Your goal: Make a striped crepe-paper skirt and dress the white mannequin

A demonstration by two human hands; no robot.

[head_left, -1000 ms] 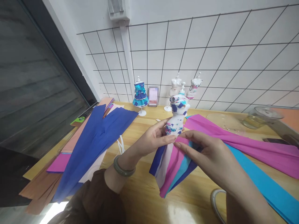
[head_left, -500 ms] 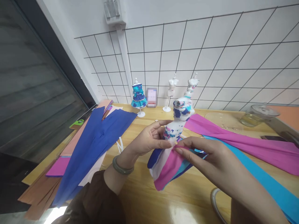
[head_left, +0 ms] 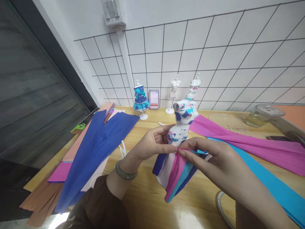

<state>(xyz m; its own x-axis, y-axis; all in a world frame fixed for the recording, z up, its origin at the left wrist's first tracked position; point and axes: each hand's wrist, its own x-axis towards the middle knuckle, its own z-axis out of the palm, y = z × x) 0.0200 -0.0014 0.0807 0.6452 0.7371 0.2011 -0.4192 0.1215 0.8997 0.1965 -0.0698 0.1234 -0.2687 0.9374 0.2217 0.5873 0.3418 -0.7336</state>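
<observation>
A small white mannequin (head_left: pixel 177 132) with blue, pink and turquoise blotches is held upright, tilted slightly, over the table. Around its lower end hangs a skirt of crepe paper panels (head_left: pixel 168 168) in dark blue, white, pink and turquoise. My left hand (head_left: pixel 158 140) wraps round the mannequin's waist from the left, its thumb lying at the skirt's top edge. With thumb and forefinger, my right hand (head_left: pixel 197 149) pinches the top of the pink crepe paper panel (head_left: pixel 175 170) beside the left thumb. The mannequin's back and stand are hidden.
Blue crepe paper (head_left: pixel 100 152) lies left over brown and peach sheets; magenta crepe paper (head_left: pixel 250 140) and turquoise crepe paper (head_left: pixel 257 175) lie right. Behind stand a dressed mannequin (head_left: pixel 140 100), a bare mannequin (head_left: pixel 175 87), a phone (head_left: pixel 154 99) and a glass pot (head_left: pixel 257 117).
The skirt has swung slightly, and its pink panel is gathered narrower with folds. My right hand's fingertips have come closer to my left thumb. The mannequin stays in my left hand.
</observation>
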